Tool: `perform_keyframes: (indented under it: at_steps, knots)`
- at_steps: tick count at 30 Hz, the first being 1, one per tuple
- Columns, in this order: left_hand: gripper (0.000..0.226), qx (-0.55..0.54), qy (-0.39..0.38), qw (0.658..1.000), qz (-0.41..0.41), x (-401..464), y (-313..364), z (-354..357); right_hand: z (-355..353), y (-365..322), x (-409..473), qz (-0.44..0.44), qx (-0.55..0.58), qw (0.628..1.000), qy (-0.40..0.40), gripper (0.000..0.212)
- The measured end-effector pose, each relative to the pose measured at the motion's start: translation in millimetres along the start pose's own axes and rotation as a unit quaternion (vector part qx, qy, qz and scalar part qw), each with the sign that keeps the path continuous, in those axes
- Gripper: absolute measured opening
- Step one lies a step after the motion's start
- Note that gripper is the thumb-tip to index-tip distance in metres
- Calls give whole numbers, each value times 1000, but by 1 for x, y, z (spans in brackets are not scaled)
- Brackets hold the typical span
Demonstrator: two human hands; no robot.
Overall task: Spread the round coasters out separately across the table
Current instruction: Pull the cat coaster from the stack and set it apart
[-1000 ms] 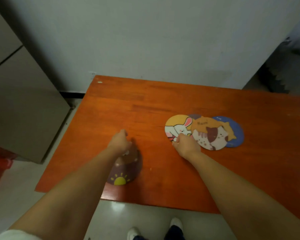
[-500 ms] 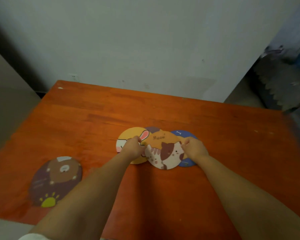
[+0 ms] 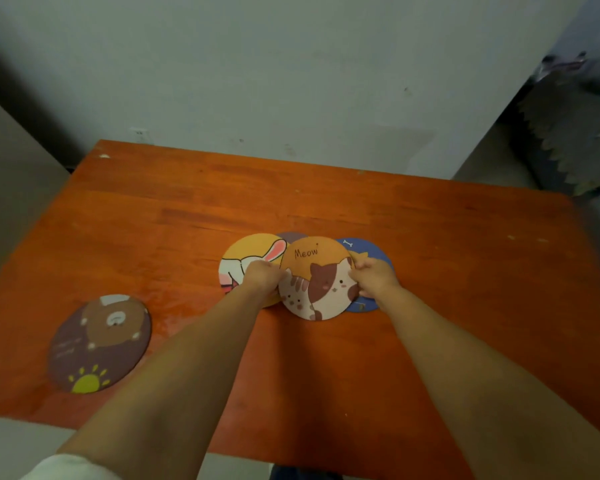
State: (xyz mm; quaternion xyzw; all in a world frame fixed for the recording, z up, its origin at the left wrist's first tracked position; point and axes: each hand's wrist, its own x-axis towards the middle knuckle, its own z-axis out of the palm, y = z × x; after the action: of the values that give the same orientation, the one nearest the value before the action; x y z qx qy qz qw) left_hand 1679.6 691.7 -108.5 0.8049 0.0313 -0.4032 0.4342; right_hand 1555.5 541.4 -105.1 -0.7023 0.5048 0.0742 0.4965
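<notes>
A brown bear coaster (image 3: 99, 342) lies alone near the table's front left. In the middle, several round coasters overlap: a yellow rabbit coaster (image 3: 246, 254), an orange cat coaster (image 3: 317, 278) on top, a blue coaster (image 3: 374, 252) to its right and a dull purple one (image 3: 291, 236) peeking out behind. My left hand (image 3: 261, 277) pinches the cat coaster's left edge, resting over the rabbit coaster. My right hand (image 3: 374, 277) grips the cat coaster's right edge, over the blue coaster.
The orange wooden table (image 3: 465, 271) stands against a pale wall (image 3: 291, 81). A grey cabinet (image 3: 11, 188) stands to the left. Dark clutter (image 3: 575, 133) sits at the right beyond the table. The front edge of the table is near my body.
My left hand left the bear coaster at the front left and went to the pile. Both hands now hold the cat coaster's edges. The view has shifted left and closer.
</notes>
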Motion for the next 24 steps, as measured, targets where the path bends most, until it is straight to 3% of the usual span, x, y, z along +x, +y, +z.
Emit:
perform_keyframes:
  at_steps: [3, 8, 13, 19, 24]
  knots:
    - [39, -22, -19, 1000, 12, -13, -2, -2, -9, 9, -12, -12, 14, 999, 27, 16]
    - [23, -36, -117, 992, 32, -55, 2, 19, -50, 43, -42, -19, 31, 997, 61, 1]
    - [27, 26, -163, 986, 36, -91, -13, 60, -89, 90, -73, -11, -9, 998, 56, 18]
    - [37, 75, -131, 988, 17, -124, -42, 115, -112, 146, -90, 16, -39, 999, 32, 12]
    - [24, 79, -74, 994, 14, -145, -76, 151, -123, 191, -94, 16, -65, 998, -5, 7]
